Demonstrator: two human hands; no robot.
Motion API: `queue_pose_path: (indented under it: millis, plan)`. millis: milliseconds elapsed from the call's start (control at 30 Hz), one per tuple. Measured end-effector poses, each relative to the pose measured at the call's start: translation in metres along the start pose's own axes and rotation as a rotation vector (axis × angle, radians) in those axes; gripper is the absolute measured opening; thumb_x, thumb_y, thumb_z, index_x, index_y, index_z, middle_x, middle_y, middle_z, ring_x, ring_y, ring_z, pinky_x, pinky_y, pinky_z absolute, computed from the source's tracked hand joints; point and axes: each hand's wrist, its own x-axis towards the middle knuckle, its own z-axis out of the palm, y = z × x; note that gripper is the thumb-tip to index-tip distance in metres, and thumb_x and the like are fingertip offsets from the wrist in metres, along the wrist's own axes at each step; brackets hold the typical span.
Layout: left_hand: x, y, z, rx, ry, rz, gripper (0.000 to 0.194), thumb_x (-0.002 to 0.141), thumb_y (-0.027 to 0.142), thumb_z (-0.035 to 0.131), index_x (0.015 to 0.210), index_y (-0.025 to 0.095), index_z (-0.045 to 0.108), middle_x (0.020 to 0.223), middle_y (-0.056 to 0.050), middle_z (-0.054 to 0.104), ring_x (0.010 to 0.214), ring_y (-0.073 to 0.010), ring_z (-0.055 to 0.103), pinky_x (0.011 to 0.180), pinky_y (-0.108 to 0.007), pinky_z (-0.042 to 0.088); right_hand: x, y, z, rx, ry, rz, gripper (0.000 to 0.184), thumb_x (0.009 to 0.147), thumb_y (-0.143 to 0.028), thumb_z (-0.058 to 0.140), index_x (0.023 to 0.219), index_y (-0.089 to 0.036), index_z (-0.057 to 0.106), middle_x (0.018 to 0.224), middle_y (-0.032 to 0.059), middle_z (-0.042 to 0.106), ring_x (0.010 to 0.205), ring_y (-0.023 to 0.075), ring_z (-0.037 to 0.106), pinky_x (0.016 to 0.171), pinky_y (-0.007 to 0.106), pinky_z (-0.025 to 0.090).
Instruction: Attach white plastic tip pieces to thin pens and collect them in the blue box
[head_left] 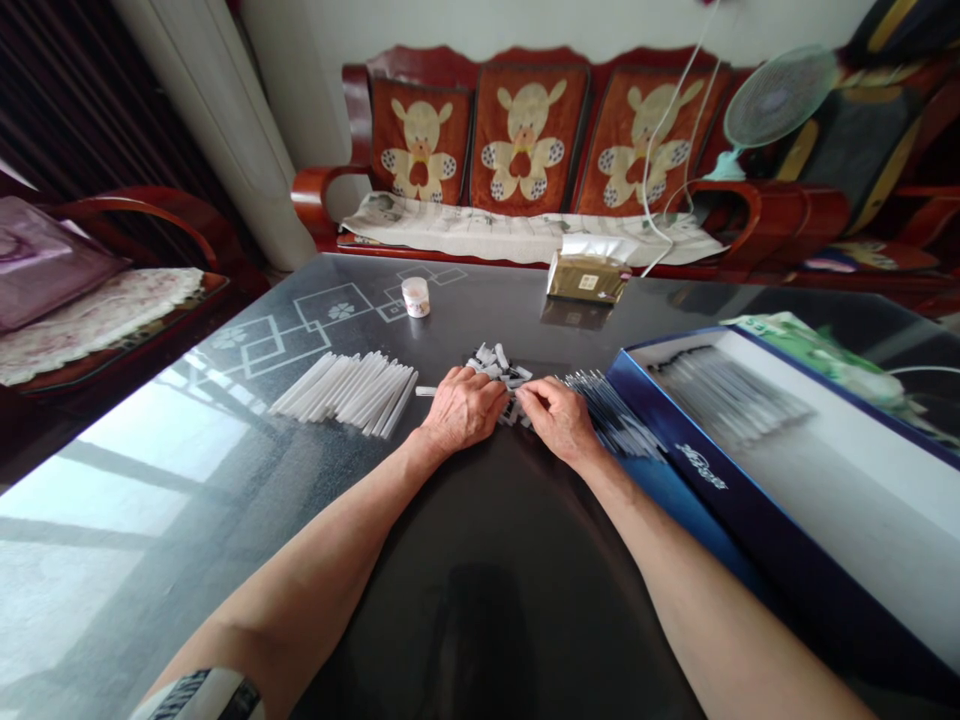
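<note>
Close together: L hand (461, 408), R hand (555, 420)

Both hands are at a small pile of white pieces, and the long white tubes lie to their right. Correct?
No: the long white tubes lie left of the left hand, not right of the hands, as the head view shows. The left hand and right hand are at the small pile.

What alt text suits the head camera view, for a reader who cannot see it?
The left hand and right hand touch a heap of small grey parts on a dark tabletop, between white tubes and a blue box.
</note>
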Motion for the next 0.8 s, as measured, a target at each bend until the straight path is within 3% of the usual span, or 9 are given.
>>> queue_pose_path:
  millis: [267, 600, 800]
  plan:
    - [0.0, -0.003, 0.002, 0.015, 0.026, -0.02, 0.04, 0.098, 0.039, 0.033, 0.091, 0.019, 0.067, 0.076, -0.006, 0.062, 0.075, -0.0196, 0.052, 0.076, -0.034, 0.036, 0.001, 0.011, -0.004, 0.037, 0.052, -0.001, 0.01, 0.082, -0.024, 0.059, 0.086, -0.019, 0.067, 0.078, 0.0023, 0.063, 0.066, 0.0143, 0.059, 0.065, 0.026, 0.046]
    - [0.0, -0.005, 0.004, 0.027, 0.037, -0.03, 0.039, 0.098, 0.04, 0.034, 0.098, 0.02, 0.067, 0.078, -0.006, 0.062, 0.077, -0.0202, 0.051, 0.076, -0.034, 0.036, -0.005, 0.006, 0.0, -0.107, -0.08, -0.034, 0.012, 0.079, -0.024, 0.063, 0.088, -0.022, 0.07, 0.085, 0.0025, 0.064, 0.069, 0.0143, 0.061, 0.065, 0.025, 0.047]
    - [0.001, -0.004, 0.006, 0.009, 0.021, 0.008, 0.037, 0.098, 0.038, 0.035, 0.095, 0.019, 0.067, 0.08, -0.005, 0.062, 0.078, -0.0199, 0.052, 0.077, -0.034, 0.037, -0.003, 0.004, 0.0, -0.006, 0.009, -0.049, 0.015, 0.084, -0.026, 0.059, 0.095, -0.02, 0.068, 0.086, 0.0036, 0.066, 0.067, 0.0136, 0.061, 0.065, 0.025, 0.048]
